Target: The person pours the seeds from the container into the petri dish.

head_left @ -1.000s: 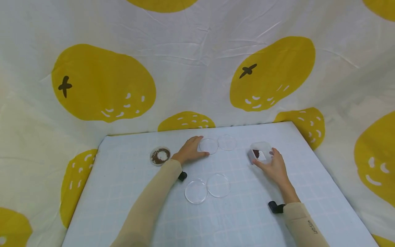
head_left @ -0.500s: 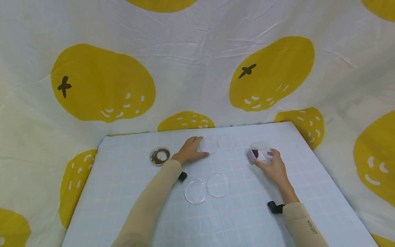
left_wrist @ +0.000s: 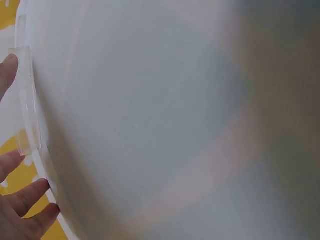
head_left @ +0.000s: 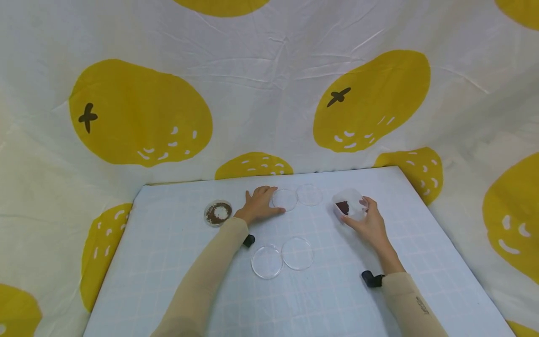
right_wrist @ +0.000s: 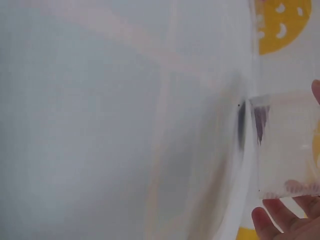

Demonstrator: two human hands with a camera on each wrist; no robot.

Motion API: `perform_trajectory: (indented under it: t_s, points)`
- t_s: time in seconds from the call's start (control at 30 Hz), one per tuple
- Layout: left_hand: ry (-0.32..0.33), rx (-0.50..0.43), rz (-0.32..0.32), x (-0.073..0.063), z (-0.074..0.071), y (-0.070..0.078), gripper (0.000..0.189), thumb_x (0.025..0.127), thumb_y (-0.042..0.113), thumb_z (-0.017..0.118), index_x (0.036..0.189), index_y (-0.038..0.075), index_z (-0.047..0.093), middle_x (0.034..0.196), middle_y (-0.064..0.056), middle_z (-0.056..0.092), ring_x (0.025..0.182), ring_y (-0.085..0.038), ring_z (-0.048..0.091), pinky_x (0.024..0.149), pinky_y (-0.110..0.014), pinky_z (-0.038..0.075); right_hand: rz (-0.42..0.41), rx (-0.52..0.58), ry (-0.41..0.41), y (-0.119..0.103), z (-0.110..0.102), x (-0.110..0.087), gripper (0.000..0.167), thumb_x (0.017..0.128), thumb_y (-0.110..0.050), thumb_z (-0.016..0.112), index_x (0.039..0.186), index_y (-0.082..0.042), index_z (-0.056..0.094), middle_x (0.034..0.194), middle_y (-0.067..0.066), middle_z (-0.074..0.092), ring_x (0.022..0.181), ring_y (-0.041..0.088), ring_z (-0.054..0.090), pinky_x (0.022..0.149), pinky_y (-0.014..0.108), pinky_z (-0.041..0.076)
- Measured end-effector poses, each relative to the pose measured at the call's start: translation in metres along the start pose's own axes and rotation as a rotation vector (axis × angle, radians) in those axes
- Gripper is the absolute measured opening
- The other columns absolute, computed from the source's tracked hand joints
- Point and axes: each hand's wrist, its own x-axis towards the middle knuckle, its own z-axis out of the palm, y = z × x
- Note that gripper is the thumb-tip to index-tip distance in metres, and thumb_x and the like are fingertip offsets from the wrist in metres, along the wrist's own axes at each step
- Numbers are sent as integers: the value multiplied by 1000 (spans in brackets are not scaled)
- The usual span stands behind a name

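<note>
At the back of the table, my left hand (head_left: pixel 258 205) has its thumb and fingers round the edge of a clear petri dish (head_left: pixel 285 210). The left wrist view shows the same dish (left_wrist: pixel 29 110) edge-on, with a thumb at one end and a finger at the other. My right hand (head_left: pixel 370 227) grips a clear, square plastic container (head_left: pixel 358 214) by its side. Dark brown granules (head_left: pixel 343 207) are gathered at the container's left side. It looks tilted to the left in the right wrist view, where its clear wall (right_wrist: pixel 285 145) shows above the fingers.
Another clear dish (head_left: pixel 309 205) lies right beside the held one. Nearer the front lie two clear round pieces, a left one (head_left: pixel 267 278) and a right one (head_left: pixel 298 269), edge to edge. Left of my left hand stands a dish of brown and white granules (head_left: pixel 218 213).
My right hand has moved slightly left and away from me, tilting the container further left. More brown granules show at its left side. My left hand holds its place at the dish.
</note>
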Motion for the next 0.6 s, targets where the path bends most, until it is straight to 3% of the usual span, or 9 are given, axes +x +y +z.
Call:
perform_trajectory:
  t_s: [0.3,0.6]
  points:
    - [-26,-18,-10,-2,-1,1,94,83,73,62,156,22,34,163,-16,24,149,-42,14,110,-73,3,-72,-12,-7,-20,9,10,104,80,-35,86,153,1,21,150,27,38,133,46,40,104,65,36]
    - [-16,-31,-9,-2,-1,0,93,83,72,63,156,22,34,162,-15,24,149,-41,14,110,-73,2,-226,-19,-2,-41,21,27,97,76,-19,88,149,5,29,143,29,41,125,44,44,104,64,36]
